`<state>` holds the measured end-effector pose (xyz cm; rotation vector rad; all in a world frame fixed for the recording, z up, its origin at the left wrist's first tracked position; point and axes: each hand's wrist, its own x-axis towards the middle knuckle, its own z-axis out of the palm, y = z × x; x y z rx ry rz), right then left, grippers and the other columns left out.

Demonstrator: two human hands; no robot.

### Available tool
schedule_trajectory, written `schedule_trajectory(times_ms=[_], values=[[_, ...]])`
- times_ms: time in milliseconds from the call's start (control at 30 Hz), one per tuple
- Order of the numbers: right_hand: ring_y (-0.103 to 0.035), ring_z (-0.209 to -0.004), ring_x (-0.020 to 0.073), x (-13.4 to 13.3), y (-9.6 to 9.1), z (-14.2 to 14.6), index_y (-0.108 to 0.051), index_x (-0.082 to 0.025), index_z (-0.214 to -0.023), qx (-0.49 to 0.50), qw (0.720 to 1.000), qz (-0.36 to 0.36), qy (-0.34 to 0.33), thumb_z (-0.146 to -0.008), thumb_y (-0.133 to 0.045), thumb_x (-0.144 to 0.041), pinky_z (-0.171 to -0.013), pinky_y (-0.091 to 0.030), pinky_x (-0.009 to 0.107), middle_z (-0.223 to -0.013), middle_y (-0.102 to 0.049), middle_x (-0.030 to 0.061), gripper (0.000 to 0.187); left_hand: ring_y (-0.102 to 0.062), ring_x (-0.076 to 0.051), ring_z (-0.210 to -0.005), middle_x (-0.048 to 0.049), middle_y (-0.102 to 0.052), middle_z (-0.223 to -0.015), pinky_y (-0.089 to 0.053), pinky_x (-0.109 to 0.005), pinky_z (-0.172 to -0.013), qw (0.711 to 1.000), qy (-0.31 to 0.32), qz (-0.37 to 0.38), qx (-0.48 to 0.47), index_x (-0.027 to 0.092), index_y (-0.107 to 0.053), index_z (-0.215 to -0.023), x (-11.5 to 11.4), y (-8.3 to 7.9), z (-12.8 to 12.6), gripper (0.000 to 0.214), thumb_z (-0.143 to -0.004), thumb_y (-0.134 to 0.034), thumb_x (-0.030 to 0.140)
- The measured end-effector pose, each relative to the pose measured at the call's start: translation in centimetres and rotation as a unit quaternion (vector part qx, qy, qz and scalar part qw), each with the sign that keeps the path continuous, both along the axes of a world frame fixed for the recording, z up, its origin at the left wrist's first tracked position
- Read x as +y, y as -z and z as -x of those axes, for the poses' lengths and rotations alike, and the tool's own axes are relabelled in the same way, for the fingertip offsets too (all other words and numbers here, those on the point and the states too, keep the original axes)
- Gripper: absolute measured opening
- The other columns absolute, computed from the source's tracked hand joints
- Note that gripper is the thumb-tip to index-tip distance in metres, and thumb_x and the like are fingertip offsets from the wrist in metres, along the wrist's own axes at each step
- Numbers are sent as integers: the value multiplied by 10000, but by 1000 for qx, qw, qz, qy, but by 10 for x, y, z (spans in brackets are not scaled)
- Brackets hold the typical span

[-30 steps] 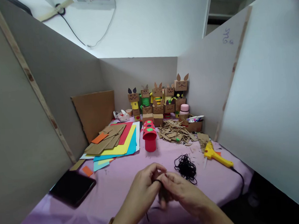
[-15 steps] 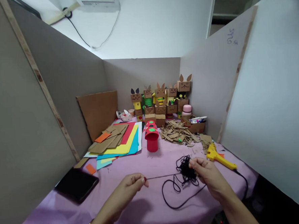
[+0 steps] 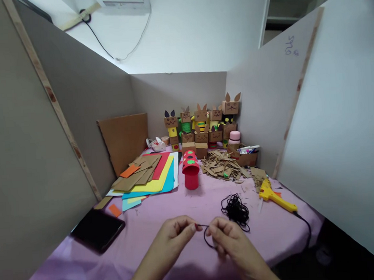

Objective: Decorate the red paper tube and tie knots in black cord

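Note:
Black cord (image 3: 208,241) runs in a short span between my two hands and droops in a small loop below them. My left hand (image 3: 176,233) pinches it between thumb and forefinger. Close by on the right, my right hand (image 3: 226,235) is closed on the same cord, some of its fingers hidden from view. Just behind my right hand lies a tangled heap of black cord (image 3: 235,211) on the pink cloth. Farther back stands a red paper tube (image 3: 191,181) with a spotted red piece (image 3: 190,159) on top.
A yellow glue gun (image 3: 277,198) with its cable lies at right. Cardboard scraps (image 3: 222,165) are piled behind it. Coloured sheets (image 3: 168,177) and a black flat object (image 3: 98,230) lie at left. Several cardboard animal figures (image 3: 201,116) stand at the back between partition walls.
My right hand has left the cord heap and come left, close to my left hand, now gripping the cord. The left hand has shifted slightly right.

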<state>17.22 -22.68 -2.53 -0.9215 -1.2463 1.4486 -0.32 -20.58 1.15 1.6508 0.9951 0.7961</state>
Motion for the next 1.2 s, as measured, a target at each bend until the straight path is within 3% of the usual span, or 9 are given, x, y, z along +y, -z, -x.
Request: schedule_trajectory(times_ms=[100,333,500,600,667,767,867,967,1200], values=[[-158,-402,47,0,3,-8,-575,-167,-669,13,998,24,57,-708,-662,-551,-398,-93,217,-438,-312,-121,396,-518,-162,-711,8,-616,-703,-388,-242,-680,999,-37,-5,36,160,-655,-759,1,0,9,277,-789,-563,419],[-224,-490,79,-11,-5,-24,-586,-162,-663,-57,992,1,116,-705,-662,-547,-460,-159,237,-505,-343,-87,394,-550,-174,-679,-7,-623,-685,-414,-256,-641,992,-33,-58,110,168,-651,-743,2,7,15,305,-830,-489,412],[-322,-536,100,-14,-7,-16,-598,-157,-671,-97,991,-28,93,-735,-632,-539,-506,-244,236,-549,-409,-60,389,-575,-214,-1006,-77,-643,-1143,-403,-331,-927,966,-81,-207,133,230,-678,-1022,-10,3,4,256,-828,-524,296],[-407,-570,114,-16,-7,-14,-615,-160,-685,-97,990,-56,81,-772,-617,-495,-545,-318,236,-585,-478,-41,346,-614,-156,-786,-64,-666,-1134,-472,-258,-761,978,-39,-171,111,254,-619,-1171,-21,2,-15,343,-839,-542,300],[-505,-628,139,-18,-7,-15,-633,-167,-705,-101,989,-80,70,-801,-595,-467,-602,-382,247,-626,-560,-14,317,-602,-137,-672,-38,-724,-904,-461,-216,-644,985,-12,-141,96,225,-695,-1024,-25,4,-26,244,-833,-551,274],[-597,-709,183,-21,-7,-19,-666,-173,-737,-133,983,-106,66,-838,-554,-444,-665,-433,269,-693,-660,34,310,-587,-130,-602,-20,-685,-667,-424,-199,-576,987,-28,-133,88,176,-716,-768,-27,7,-35,234,-846,-503,232],[-594,-682,193,-24,-4,-21,-677,-179,-718,-175,970,-127,109,-840,-544,-449,-625,-423,271,-691,-682,50,324,-574,-133,-596,-22,-662,-654,-417,-207,-572,988,-30,-130,81,164,-699,-756,-28,10,-35,256,-857,-483,256],[-565,-646,190,-25,0,-21,-669,-189,-688,-191,962,-133,146,-831,-544,-464,-586,-391,268,-666,-669,41,334,-570,-146,-612,-24,-644,-645,-427,-223,-574,996,-37,-65,39,151,-694,-755,-28,11,-32,229,-821,-531,298],[-526,-600,170,-31,-1,-19,-670,-189,-684,-191,963,-125,144,-818,-549,-478,-567,-379,258,-610,-618,19,340,-525,-130,-503,1,-597,-535,-423,-254,-520,994,-56,64,-62,146,-611,-663,-28,13,-37,117,-667,-555,249]])
